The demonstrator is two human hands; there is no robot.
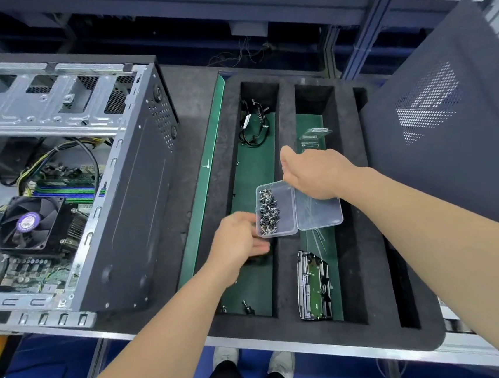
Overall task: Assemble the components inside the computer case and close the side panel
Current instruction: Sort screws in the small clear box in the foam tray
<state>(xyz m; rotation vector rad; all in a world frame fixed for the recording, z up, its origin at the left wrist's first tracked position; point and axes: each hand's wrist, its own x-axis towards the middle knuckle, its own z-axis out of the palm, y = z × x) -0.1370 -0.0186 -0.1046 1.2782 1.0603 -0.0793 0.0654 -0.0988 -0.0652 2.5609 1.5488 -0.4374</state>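
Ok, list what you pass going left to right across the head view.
Fan → left hand → screw box → right hand → side panel

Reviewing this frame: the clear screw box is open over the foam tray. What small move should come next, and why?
Probably the right hand should reach into the screw box and pinch out one of the screws. The lid already lies folded open, the left hand grips the box's left edge, and the computer case beside it stands open.
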